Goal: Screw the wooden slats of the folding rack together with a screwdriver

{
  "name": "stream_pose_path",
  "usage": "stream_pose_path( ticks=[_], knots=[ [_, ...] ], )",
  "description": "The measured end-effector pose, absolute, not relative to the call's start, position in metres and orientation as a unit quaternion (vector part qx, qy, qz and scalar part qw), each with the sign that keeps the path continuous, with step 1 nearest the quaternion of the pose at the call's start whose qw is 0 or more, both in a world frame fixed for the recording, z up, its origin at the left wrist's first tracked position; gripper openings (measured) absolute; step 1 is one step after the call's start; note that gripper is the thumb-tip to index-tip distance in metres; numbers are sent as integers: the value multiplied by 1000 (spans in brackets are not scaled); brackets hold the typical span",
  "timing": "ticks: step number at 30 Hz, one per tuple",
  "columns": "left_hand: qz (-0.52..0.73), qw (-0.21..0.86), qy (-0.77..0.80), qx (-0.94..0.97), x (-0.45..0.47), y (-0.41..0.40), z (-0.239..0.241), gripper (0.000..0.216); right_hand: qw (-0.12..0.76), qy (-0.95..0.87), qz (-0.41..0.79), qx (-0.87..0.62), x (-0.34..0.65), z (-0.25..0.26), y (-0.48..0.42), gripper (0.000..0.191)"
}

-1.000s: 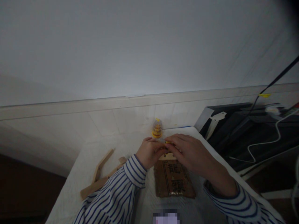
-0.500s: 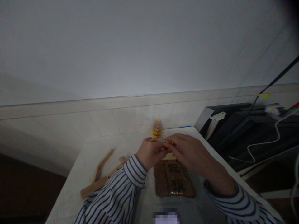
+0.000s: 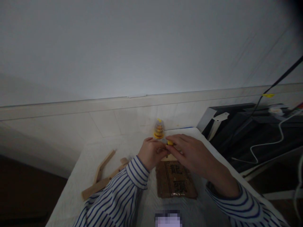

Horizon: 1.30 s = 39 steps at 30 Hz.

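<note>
We see two hands close together over a white table (image 3: 71,195). The right hand (image 3: 189,154) has its thumb and finger pinched on a small yellow piece (image 3: 169,143). The left hand (image 3: 151,154) is curled in, with its thumb and fingertips near each other. We cannot tell what it holds, because its own fingers hide that spot.

The yellow piece is in the gap between the two hands, up at the fingertips. Its long way seems to go from side to side, from the right fingers toward the left ones. The right hand is the nearer one, since it is the one pinching it. We cannot tell if the yellow piece touches the left fingers.

Under the fingertips we see a bit of a pale strip (image 3: 170,157) with dark dots. We cannot tell if a hand holds it. Below the hands, on the near side, lies a brown booklet (image 3: 165,184) with big dark marks. Just past the hands stands a clear case (image 3: 159,128) with a yellow bottom. Left of the left hand lie a long wooden bar (image 3: 94,189) and a bent wooden piece (image 3: 104,165). Far off to the right of the right hand are dark panels (image 3: 251,135).
</note>
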State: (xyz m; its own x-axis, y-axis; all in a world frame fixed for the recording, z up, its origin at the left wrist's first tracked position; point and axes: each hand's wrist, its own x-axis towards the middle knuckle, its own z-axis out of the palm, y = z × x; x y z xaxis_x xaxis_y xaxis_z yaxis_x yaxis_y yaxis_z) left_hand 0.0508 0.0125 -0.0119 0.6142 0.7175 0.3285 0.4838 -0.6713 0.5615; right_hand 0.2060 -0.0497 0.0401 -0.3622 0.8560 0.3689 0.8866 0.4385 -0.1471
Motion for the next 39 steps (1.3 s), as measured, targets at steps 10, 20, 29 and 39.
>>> stream_pose_path(
  ticks=[10,20,29,39],
  knots=[
    [258,239,334,875,50,13,-12,8,193,-835,-31,-514,205,43,-50,22],
    [237,227,310,892,48,14,-12,13,197,-827,-28,-525,207,39,-48,19],
    [235,218,299,898,49,15,-15,13,193,-822,-29,-535,209,39,-47,20],
    [255,214,327,884,52,10,-9,10,195,-823,-23,-533,208,39,-47,17]
  ],
)
